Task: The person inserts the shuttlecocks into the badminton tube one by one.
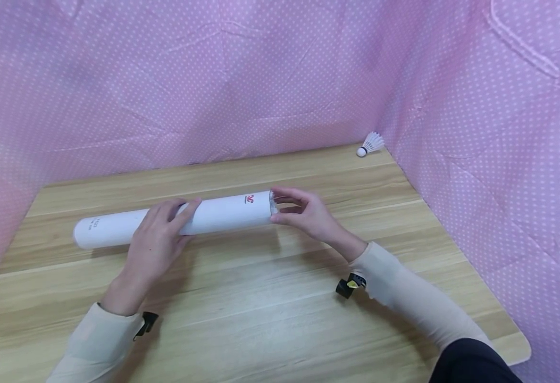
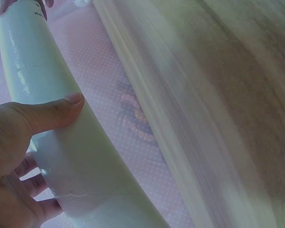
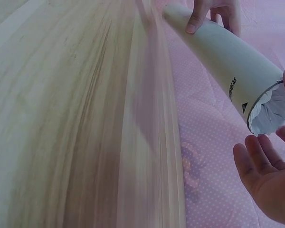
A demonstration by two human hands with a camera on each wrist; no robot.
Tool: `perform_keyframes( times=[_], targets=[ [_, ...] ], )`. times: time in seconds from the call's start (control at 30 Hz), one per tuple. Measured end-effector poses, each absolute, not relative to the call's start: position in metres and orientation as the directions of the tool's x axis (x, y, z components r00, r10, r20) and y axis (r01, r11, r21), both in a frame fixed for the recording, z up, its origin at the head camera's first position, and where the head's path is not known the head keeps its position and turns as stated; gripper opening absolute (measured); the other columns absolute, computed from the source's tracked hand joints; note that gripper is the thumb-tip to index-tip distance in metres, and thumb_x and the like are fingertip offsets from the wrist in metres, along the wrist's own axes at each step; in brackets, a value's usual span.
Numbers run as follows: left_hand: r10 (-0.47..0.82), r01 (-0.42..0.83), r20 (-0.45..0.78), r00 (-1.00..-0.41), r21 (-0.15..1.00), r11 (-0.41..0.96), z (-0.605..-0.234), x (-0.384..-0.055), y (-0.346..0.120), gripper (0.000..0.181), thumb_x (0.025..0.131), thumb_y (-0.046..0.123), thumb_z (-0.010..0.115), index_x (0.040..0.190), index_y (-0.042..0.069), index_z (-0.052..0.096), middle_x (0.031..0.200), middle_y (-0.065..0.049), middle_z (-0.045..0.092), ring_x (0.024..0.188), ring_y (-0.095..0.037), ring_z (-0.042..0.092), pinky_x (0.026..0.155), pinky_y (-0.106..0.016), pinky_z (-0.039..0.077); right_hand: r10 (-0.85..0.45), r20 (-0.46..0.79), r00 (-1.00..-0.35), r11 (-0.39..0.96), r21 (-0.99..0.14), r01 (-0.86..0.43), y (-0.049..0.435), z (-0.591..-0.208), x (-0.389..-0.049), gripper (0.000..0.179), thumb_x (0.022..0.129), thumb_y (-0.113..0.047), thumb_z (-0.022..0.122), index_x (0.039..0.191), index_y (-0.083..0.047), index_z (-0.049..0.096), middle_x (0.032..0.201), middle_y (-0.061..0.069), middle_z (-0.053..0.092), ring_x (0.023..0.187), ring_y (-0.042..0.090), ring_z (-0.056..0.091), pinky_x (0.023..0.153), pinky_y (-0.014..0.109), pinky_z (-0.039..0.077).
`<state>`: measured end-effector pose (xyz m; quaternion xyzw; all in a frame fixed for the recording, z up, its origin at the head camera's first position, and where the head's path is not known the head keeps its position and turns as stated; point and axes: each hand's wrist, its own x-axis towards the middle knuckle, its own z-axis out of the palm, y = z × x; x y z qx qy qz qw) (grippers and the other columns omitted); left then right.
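A long white shuttlecock tube (image 1: 227, 214) with a red logo lies crosswise above the table, casting a shadow below. My left hand (image 1: 157, 234) grips it around the middle; in the left wrist view the thumb (image 2: 61, 111) lies over the tube and the fingers curl behind. At the tube's right end is my right hand (image 1: 308, 215), fingers spread around the rim with the fingertips right at the edge. The right wrist view shows white feathers (image 3: 270, 114) packed inside that open end, and the right hand's relaxed fingers (image 3: 261, 159) just below it.
A single white shuttlecock (image 1: 370, 143) lies at the far right corner of the wooden table (image 1: 270, 314). Pink dotted cloth (image 1: 203, 85) hangs behind the table and along its sides. Each wrist carries a small black camera (image 1: 349, 286).
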<state>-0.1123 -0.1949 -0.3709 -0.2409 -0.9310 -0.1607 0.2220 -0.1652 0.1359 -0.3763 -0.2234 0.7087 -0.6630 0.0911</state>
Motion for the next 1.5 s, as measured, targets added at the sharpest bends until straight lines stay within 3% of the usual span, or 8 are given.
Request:
perform_keyframes(
  times=[0.17, 0.37, 0.7, 1.03, 1.5],
  targets=[
    [0.375, 0.519, 0.495, -0.784, 0.19, 0.834, -0.3705, -0.1117, -0.1954, 0.09, 0.061, -0.007, 0.092, 0.141, 0.014, 0.058, 0.13, -0.023, 0.056, 0.118, -0.046, 0.052, 0.099, -0.061, 0.046, -0.447, 0.167, -0.879, 0.038, -0.978, -0.205, 0.1341, -0.3749, -0.1651, 0.059, 0.086, -0.001, 0.079, 0.14, -0.002, 0.057, 0.137, 0.013, 0.06, 0.121, 0.032, 0.059, 0.1, 0.045, 0.051],
    [0.369, 0.51, 0.486, -0.792, 0.195, 0.837, -0.3689, -0.1102, -0.1969, 0.09, 0.064, -0.006, 0.092, 0.143, 0.016, 0.057, 0.132, -0.023, 0.056, 0.12, -0.045, 0.052, 0.099, -0.061, 0.046, -0.466, 0.196, -0.863, 0.041, -0.969, -0.242, 0.135, -0.3744, -0.1656, 0.058, 0.086, 0.0, 0.078, 0.139, -0.003, 0.058, 0.135, 0.011, 0.061, 0.122, 0.036, 0.058, 0.101, 0.05, 0.05],
    [0.374, 0.514, 0.482, -0.792, 0.196, 0.835, -0.3716, -0.1097, -0.1992, 0.093, 0.062, -0.007, 0.092, 0.144, 0.016, 0.056, 0.132, -0.022, 0.056, 0.12, -0.045, 0.051, 0.098, -0.061, 0.046, -0.466, 0.193, -0.864, 0.036, -0.971, -0.236, 0.1395, -0.3759, -0.1675, 0.056, 0.086, 0.004, 0.076, 0.138, 0.0, 0.058, 0.134, 0.014, 0.062, 0.118, 0.033, 0.061, 0.096, 0.041, 0.054],
    [0.383, 0.522, 0.482, -0.788, 0.193, 0.831, -0.3717, -0.1104, -0.1965, 0.092, 0.062, -0.007, 0.092, 0.144, 0.015, 0.056, 0.132, -0.022, 0.055, 0.12, -0.045, 0.051, 0.098, -0.061, 0.046, -0.476, 0.206, -0.855, 0.024, -0.969, -0.246, 0.1405, -0.3753, -0.1678, 0.054, 0.085, 0.006, 0.076, 0.136, 0.002, 0.06, 0.132, 0.015, 0.063, 0.116, 0.033, 0.063, 0.092, 0.042, 0.056],
    [0.374, 0.515, 0.484, -0.791, 0.198, 0.834, -0.3731, -0.1112, -0.1937, 0.092, 0.063, -0.008, 0.091, 0.144, 0.016, 0.055, 0.131, -0.022, 0.055, 0.119, -0.045, 0.051, 0.097, -0.062, 0.047, -0.467, 0.169, -0.868, 0.103, -0.964, -0.244, 0.143, -0.3709, -0.1702, 0.051, 0.086, -0.001, 0.078, 0.134, -0.002, 0.063, 0.133, 0.012, 0.062, 0.117, 0.03, 0.062, 0.093, 0.037, 0.056]
  ],
)
